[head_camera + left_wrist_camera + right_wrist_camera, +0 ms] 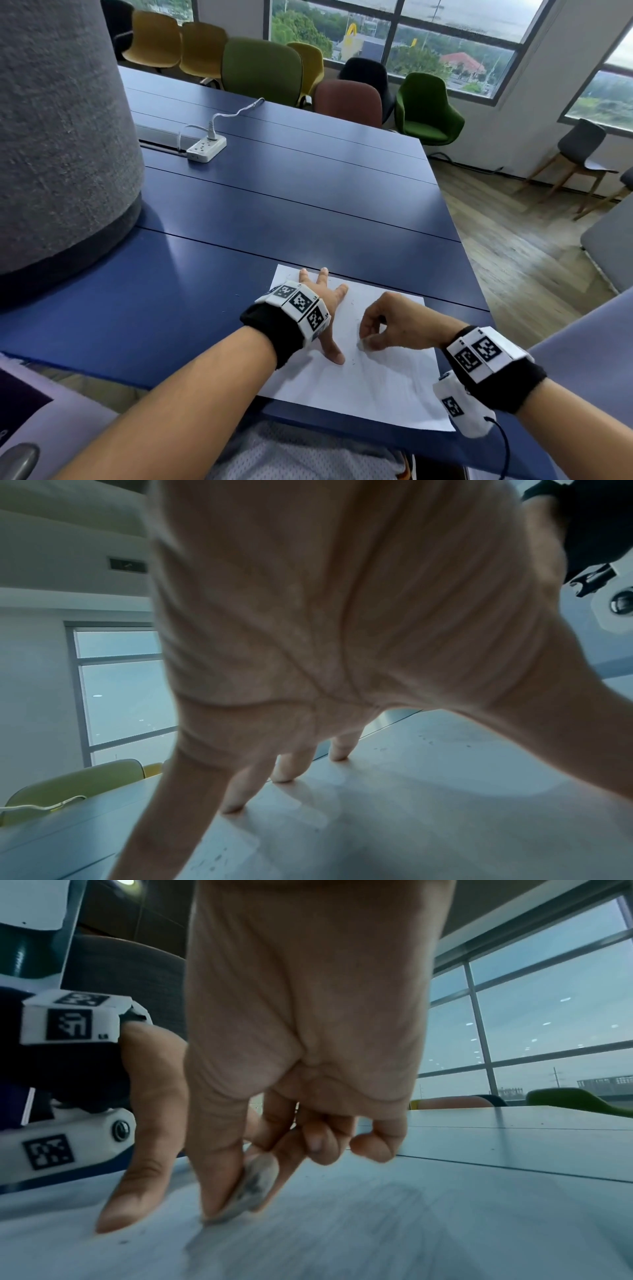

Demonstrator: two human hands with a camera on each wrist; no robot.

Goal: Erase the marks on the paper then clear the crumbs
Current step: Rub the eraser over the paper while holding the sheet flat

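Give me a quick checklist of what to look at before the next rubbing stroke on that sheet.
1. Paper held still: ok, left hand presses it with spread fingers.
2. Eraser gripped: ok, right hand pinches it.
3. Eraser touching the sheet: ok, its lower edge meets the paper.
4. Marks left to erase: cannot tell, only faint grey traces show.
5. Crumbs cleared: not ok, dark specks lie on the paper.
6. Paper fully on the table: not ok, its near edge overhangs.

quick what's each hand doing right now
Left hand: open, fingers spread, pressing the paper flat.
Right hand: pinching an eraser against the paper.
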